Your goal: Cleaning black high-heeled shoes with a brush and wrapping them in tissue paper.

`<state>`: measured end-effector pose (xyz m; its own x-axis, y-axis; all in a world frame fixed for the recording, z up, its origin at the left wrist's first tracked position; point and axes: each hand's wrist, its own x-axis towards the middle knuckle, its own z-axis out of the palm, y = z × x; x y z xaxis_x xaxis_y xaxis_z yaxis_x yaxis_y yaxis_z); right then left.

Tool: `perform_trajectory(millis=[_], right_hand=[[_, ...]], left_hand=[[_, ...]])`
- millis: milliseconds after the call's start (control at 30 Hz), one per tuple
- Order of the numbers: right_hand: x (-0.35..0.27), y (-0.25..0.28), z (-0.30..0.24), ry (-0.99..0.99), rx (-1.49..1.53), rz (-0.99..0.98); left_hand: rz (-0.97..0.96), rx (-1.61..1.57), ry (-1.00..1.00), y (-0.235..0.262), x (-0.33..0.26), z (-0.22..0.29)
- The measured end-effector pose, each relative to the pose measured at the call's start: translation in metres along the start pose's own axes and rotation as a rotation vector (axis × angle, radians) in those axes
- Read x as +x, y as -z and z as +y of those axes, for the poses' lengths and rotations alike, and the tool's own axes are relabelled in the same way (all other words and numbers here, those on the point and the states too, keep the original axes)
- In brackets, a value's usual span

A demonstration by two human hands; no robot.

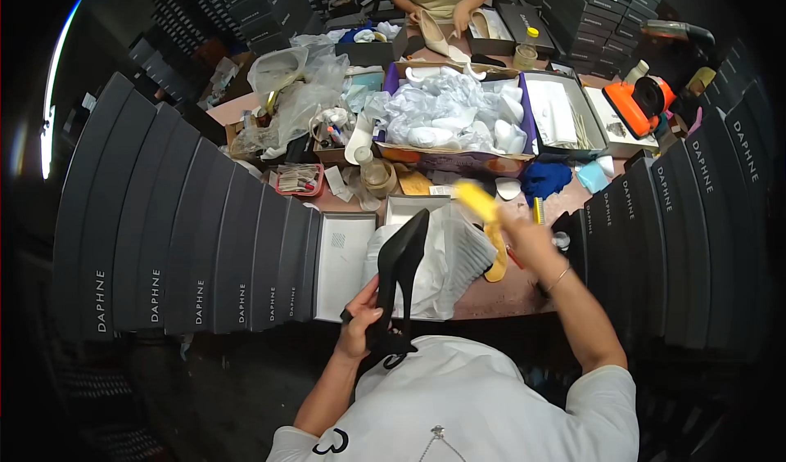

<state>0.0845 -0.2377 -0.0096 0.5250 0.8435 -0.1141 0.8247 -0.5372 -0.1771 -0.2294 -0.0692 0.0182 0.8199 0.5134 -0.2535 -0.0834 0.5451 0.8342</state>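
My left hand (360, 323) is closed round the back part of a black high-heeled shoe (401, 253), tilted with its toe pointing up and away from me. The thin heel stands out on its right side. Right of the shoe, my right hand (530, 243) is raised and grips a yellow brush (475, 200), smeared by motion. The brush is apart from the shoe. Behind the shoe lies an open shoe box (405, 208) with white tissue paper (446, 278) spilling over it; its pale lid (345, 257) lies to the left.
Tall stacks of dark shoe boxes (188, 233) (655, 216) flank me. Across the table are a purple carton (528, 110) of white wrapping, a glass jar (377, 175), a blue cloth (546, 181) and an orange device (639, 106). Opposite, a person's hands (463, 16) handle a beige shoe (434, 32).
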Motion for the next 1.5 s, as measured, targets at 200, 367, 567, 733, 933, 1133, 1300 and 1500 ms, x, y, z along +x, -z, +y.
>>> perform_trajectory(millis=[200, 367, 567, 733, 933, 1133, 1300, 1500], right_hand=[[0.001, 0.028, -0.023, 0.306, 0.071, 0.134], [-0.001, 0.021, -0.017, 0.297, 0.243, 0.208], [0.022, 0.024, -0.001, 0.197, 0.298, 0.105], [-0.002, -0.011, -0.046, 0.405, 0.477, 0.112], [-0.014, -0.036, -0.104, -0.399, 1.934, -0.299], [-0.02, -0.053, -0.12, -0.336, 2.044, -0.569], [-0.017, -0.052, -0.098, -0.348, 1.994, -0.386], [-0.02, -0.075, -0.113, -0.113, 1.702, -0.146]], left_hand=[[-0.055, 1.209, -0.502, -0.004, -0.004, 0.035], [-0.219, 1.485, -0.502, 0.015, -0.01, 0.051], [-0.192, 1.431, -0.508, 0.012, -0.011, 0.053], [-0.128, 1.306, -0.463, 0.014, -0.021, 0.043], [-0.206, 1.184, -0.089, 0.005, -0.031, 0.028], [-0.625, 0.578, 0.412, 0.068, -0.017, 0.031], [-0.659, -0.153, 0.306, 0.006, 0.021, 0.005], [-0.264, -0.425, 0.781, 0.001, 0.052, -0.045]])
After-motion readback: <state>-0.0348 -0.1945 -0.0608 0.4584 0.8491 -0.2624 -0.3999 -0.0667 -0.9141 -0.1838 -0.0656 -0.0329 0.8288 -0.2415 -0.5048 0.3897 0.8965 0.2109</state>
